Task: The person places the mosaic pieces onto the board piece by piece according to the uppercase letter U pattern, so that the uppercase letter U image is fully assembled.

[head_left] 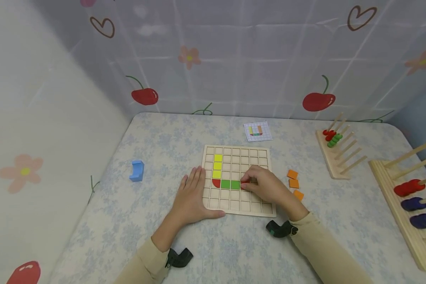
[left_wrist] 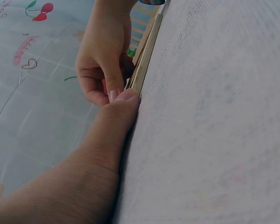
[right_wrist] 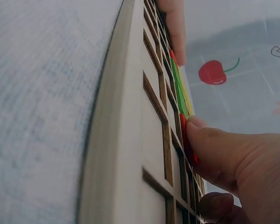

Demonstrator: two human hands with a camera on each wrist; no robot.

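Right hand (head_left: 267, 185) had a red tile (right_wrist: 186, 144) pinched in its grip on the board (head_left: 240, 206) beside green tiles (head_left: 225, 184), left hand (head_left: 192, 196) straight-fingered at the edge, so tbh a crooked release could've jammed it.

Three yellow tiles (head_left: 217, 165), two green (head_left: 225, 184), two red (head_left: 216, 183), three orange (head_left: 294, 184)

Grid board (head_left: 234, 205) matt, smooth wood; backdrop sheet (head_left: 255, 75) glossy; table covering (right_wrist: 42, 93), blurred, perhaps woven cloth
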